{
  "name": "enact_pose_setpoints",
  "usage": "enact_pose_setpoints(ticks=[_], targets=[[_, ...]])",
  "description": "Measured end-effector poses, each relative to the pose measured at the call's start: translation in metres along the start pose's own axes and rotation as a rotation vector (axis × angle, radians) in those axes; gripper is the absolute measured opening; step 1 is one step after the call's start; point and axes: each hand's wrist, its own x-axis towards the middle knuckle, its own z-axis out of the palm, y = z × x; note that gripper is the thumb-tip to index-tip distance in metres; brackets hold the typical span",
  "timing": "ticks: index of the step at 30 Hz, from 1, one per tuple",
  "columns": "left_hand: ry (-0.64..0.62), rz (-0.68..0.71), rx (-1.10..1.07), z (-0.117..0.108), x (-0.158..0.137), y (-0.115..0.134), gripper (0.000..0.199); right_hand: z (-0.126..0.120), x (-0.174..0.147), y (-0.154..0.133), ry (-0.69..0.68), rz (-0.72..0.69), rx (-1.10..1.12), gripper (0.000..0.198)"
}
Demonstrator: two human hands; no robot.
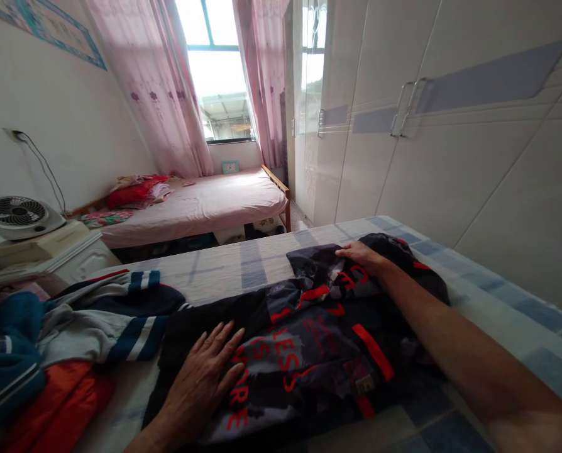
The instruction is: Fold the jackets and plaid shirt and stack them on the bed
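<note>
A black and grey jacket (328,340) with red lettering and red stripes lies spread across the bed in front of me. My left hand (208,365) rests flat on its left part, fingers stretched out, pressing the cloth without gripping it. At the far side, my right hand (360,255) has its fingers closed on a folded-over piece of the same jacket, near its upper edge. The dark bunched part of the jacket beyond my right forearm is partly hidden by that arm.
Blue, grey and red clothes (102,333) lie at the left on the checked bedsheet (215,261). Beyond stands a second bed (215,201) with a pink sheet. A fan (19,214) sits on a cabinet at left; a white wardrobe (474,176) lines the right.
</note>
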Motion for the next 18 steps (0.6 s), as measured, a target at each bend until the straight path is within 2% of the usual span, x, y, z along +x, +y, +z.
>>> enact_pose_setpoints(ticks=[3,6,7,10,12,14,15,18], targets=[[0.001,-0.017,-0.03,-0.001,0.001,0.001,0.052,-0.004,-0.017,-0.022,-0.079,-0.057,0.208,0.019],[0.0,-0.037,-0.07,-0.002,0.001,0.001,0.052,-0.015,-0.054,-0.044,-0.241,-0.162,0.404,0.026],[-0.011,-0.045,-0.095,-0.004,0.002,0.001,0.052,-0.018,-0.069,-0.049,-0.318,-0.195,0.38,0.026],[-0.055,-0.12,-0.258,-0.015,0.008,0.001,0.047,-0.02,-0.115,-0.055,-0.565,-0.299,0.088,0.022],[-0.039,-0.203,-0.409,-0.027,0.016,0.004,0.046,-0.016,-0.14,-0.052,-0.665,-0.363,-0.086,0.025],[0.031,-0.231,-0.503,-0.042,0.03,0.01,0.047,-0.009,-0.157,-0.047,-0.668,-0.414,-0.18,0.03],[0.07,-0.195,-0.511,-0.049,0.038,0.014,0.047,-0.006,-0.163,-0.044,-0.65,-0.436,-0.209,0.034],[0.12,0.052,-0.444,-0.064,0.071,0.03,0.049,0.0,-0.172,-0.038,-0.578,-0.507,-0.273,0.045]])
